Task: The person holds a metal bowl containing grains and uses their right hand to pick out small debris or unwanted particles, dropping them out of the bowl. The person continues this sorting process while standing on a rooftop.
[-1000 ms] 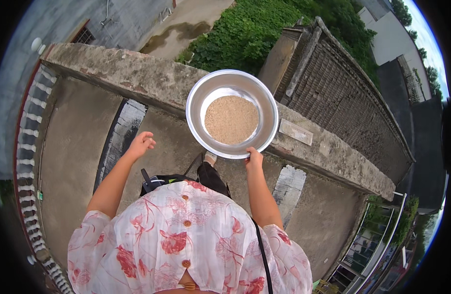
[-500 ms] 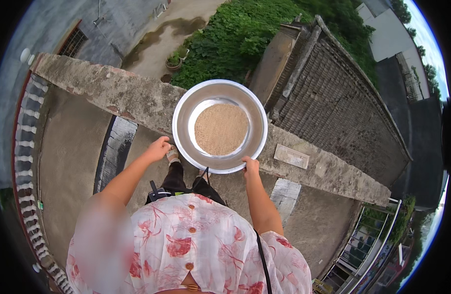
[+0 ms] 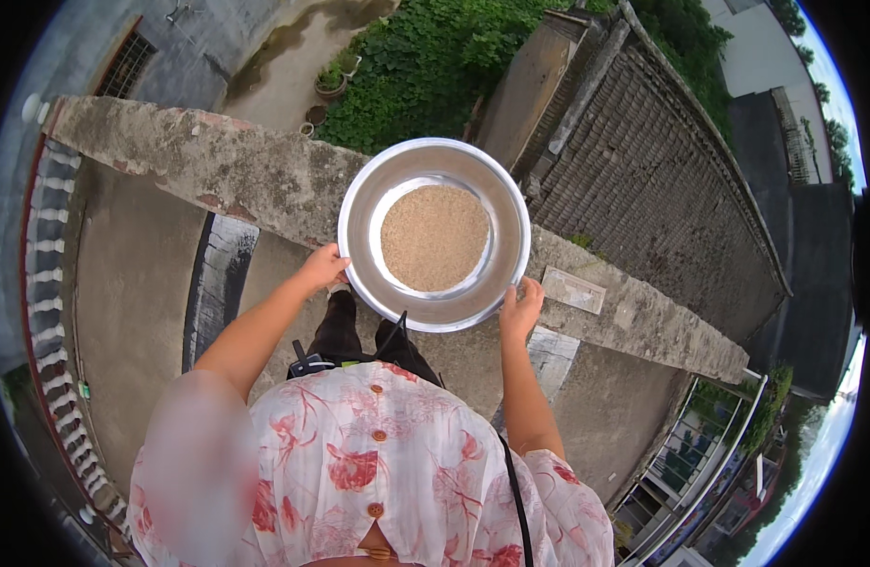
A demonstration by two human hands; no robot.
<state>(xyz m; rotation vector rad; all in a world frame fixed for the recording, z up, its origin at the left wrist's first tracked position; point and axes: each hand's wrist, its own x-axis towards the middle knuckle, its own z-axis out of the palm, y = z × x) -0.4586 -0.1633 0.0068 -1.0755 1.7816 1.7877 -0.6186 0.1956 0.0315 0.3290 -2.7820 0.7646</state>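
A wide silver metal basin (image 3: pixel 506 213) is over the top of a weathered concrete wall in front of me. A round layer of small tan grain (image 3: pixel 435 236) covers the middle of its bottom. My left hand (image 3: pixel 322 268) grips the basin's left rim, thumb on top and fingers hidden beneath. At the lower right rim is my right hand (image 3: pixel 522 310), its thumb and fingers apart and curved, with nothing plainly between them. The thumb is close to the rim; whether it touches cannot be told.
The concrete wall (image 3: pixel 255 180) crosses in front of me, with a pale rectangular slab (image 3: pixel 574 290) on its right part. Beyond it are green plants (image 3: pixel 407 76), potted plants and a tiled roof (image 3: pixel 652 180). A white baluster railing (image 3: pixel 48 274) stands left, a metal railing (image 3: pixel 709 444) right.
My left hand has come from beside the basin onto its left rim. My right hand has let go of the near rim and moved right and up along it. The basin appears slightly farther right.
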